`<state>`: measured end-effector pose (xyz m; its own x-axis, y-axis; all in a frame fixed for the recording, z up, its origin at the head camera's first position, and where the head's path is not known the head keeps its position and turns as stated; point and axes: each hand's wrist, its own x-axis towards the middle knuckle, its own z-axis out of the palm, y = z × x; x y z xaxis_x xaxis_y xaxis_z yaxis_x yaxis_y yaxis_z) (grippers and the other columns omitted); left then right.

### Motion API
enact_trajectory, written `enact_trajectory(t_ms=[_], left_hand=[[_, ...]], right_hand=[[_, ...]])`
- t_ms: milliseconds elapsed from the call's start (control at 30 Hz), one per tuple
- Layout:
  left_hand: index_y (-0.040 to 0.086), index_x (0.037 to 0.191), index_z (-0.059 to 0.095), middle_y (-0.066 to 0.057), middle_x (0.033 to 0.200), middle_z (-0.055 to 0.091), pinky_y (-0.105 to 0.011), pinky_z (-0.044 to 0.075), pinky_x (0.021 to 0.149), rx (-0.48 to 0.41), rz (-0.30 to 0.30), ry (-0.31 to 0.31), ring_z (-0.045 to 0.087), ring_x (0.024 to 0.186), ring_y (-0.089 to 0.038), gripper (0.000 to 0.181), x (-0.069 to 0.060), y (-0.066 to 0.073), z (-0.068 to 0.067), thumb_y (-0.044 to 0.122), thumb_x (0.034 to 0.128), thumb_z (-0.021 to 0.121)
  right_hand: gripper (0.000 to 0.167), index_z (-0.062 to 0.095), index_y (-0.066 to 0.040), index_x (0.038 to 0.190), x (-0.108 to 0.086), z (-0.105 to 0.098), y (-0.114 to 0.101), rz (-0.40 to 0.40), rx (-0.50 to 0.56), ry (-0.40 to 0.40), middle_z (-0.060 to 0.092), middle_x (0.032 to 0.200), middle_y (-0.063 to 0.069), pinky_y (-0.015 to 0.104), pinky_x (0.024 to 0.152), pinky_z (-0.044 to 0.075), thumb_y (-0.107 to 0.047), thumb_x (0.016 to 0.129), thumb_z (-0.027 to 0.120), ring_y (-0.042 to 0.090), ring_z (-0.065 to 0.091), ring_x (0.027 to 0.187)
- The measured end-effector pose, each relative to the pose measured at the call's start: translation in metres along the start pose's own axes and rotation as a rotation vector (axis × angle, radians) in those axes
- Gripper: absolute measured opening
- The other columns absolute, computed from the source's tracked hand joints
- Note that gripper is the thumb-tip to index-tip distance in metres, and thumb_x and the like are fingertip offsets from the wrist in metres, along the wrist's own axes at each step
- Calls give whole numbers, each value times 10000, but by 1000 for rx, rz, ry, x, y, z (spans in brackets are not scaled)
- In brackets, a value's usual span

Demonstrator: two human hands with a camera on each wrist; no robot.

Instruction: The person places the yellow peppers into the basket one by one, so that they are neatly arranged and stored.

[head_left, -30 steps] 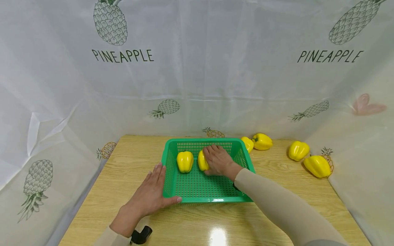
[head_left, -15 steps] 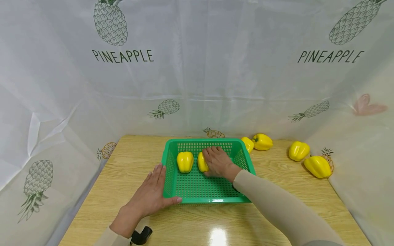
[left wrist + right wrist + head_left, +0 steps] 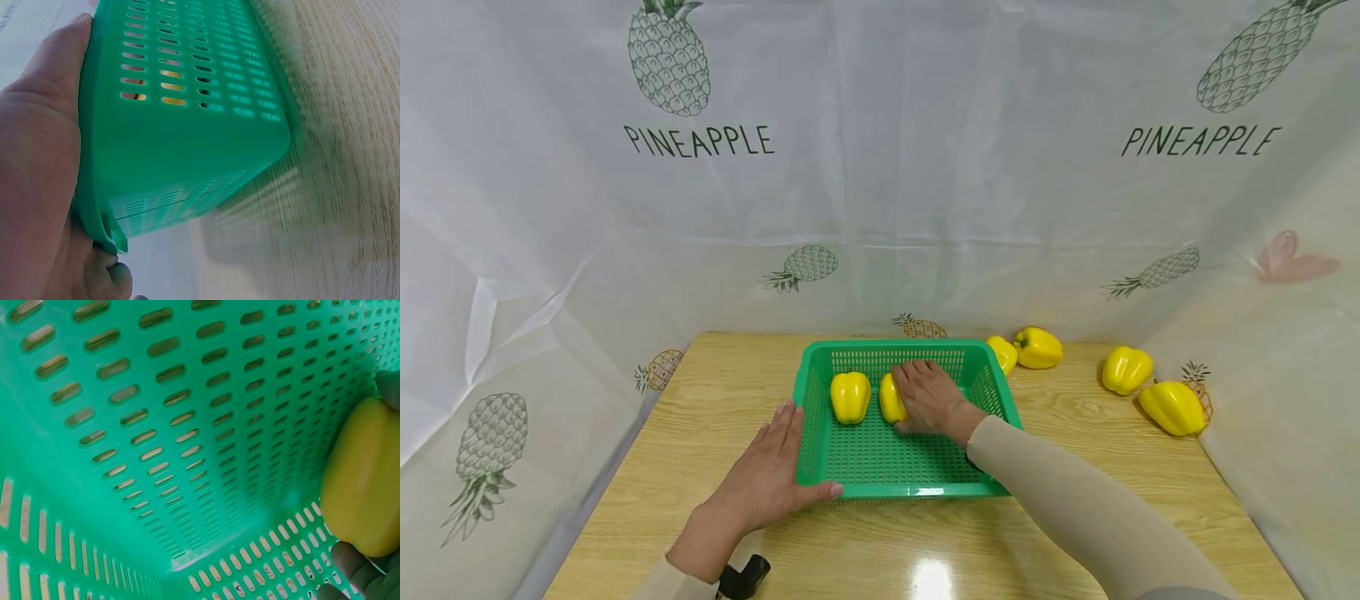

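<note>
A green plastic basket [image 3: 925, 490] with slotted walls sits on the wooden table. Inside it, my right hand [image 3: 931, 398] grips a yellow bell pepper [image 3: 891, 400]; in the right wrist view this pepper [image 3: 362, 481] lies between thumb and fingers, close over the basket floor. A second yellow bell pepper [image 3: 851, 398] stands to its left in the basket. My left hand [image 3: 763, 475] rests against the basket's left end, fingers straight along the rim and thumb over the front rim. From the left wrist, the left hand [image 3: 37, 150] touches the outer rim.
Behind the basket's back right corner lie a partly hidden bell pepper [image 3: 1002, 354] and another yellow one [image 3: 1039, 347]. Two more bell peppers, one upright [image 3: 1127, 370] and one tipped over [image 3: 1172, 407], lie at the table's right edge. A white pineapple-print sheet [image 3: 880, 183] surrounds the table.
My right hand and the gripped pepper have shifted very slightly left in the basket. The left hand keeps its place.
</note>
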<state>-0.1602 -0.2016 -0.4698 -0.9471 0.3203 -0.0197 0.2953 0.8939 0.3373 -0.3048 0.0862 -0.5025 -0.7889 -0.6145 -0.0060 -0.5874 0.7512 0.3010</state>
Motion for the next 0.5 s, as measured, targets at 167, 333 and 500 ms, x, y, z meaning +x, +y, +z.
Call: enact_trajectory(t_ms=[167, 333, 500], left_hand=[[-83, 1651, 163, -288, 1735, 117, -625, 262, 1273, 2, 1, 4, 154, 1619, -436, 1337, 0, 0, 0, 906, 839, 551], [-74, 1655, 153, -268, 1743, 97, -613, 260, 1278, 6, -5, -7, 141, 1625, -419, 1339, 0, 0, 0, 915, 837, 536], [-69, 1657, 148, -265, 1745, 91, -611, 257, 1280, -2, -9, -14, 135, 1626, -417, 1342, 0, 0, 0, 915, 834, 541]], right_hand=[[975, 448, -68, 1461, -1, -1, 0, 4, 12, 8, 593, 1307, 107, 454, 1078, 502, -781, 842, 692, 278, 579, 1192], [970, 449, -76, 1461, -1, 0, 0, 4, 18, 12, 591, 1309, 99, 451, 1075, 505, -785, 842, 687, 270, 577, 1182], [958, 451, -79, 1449, -1, 0, 1, 6, 25, 3, 588, 1310, 93, 452, 1071, 508, -776, 840, 701, 266, 574, 1186]])
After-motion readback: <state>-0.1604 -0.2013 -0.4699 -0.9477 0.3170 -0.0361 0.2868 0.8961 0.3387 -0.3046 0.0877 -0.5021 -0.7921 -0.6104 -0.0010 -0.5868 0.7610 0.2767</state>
